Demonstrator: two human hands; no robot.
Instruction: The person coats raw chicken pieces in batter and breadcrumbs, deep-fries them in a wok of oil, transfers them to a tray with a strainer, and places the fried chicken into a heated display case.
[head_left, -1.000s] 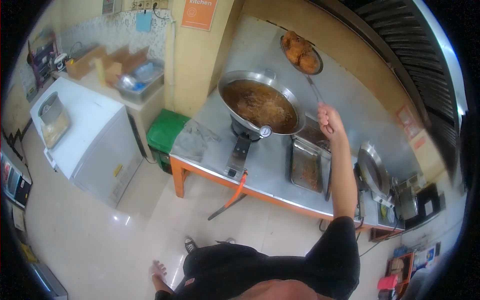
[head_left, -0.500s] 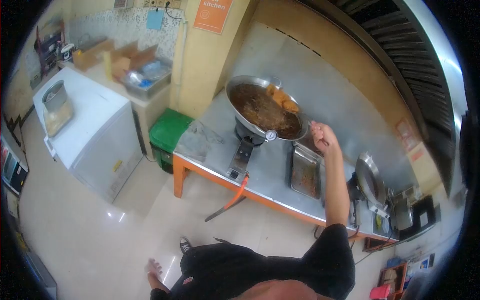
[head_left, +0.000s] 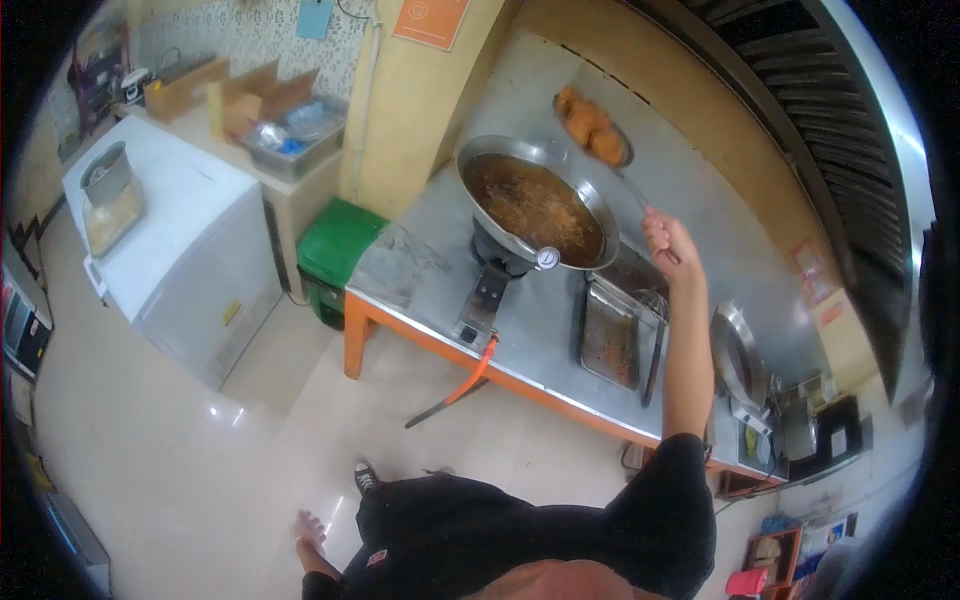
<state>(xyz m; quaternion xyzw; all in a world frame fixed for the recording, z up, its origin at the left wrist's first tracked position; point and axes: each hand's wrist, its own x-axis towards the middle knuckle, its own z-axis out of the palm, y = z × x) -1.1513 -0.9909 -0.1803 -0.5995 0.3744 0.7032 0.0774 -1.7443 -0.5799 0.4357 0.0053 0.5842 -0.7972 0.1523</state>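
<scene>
Left hand (head_left: 311, 533) low and free, fingers spread (holds nothing). Right hand (head_left: 670, 242) grips one skimmer (head_left: 631, 160) with several fried pieces (head_left: 591, 124) (exact count unclear), raised beyond one wok (head_left: 532, 205) of oil on the counter (head_left: 528, 340); one dial thermometer (head_left: 547, 259) sits at its rim.

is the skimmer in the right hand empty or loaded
Loaded: golden-brown fried pieces sit in the skimmer, its handle gripped by the right hand. How many pieces, I cannot tell.
</scene>
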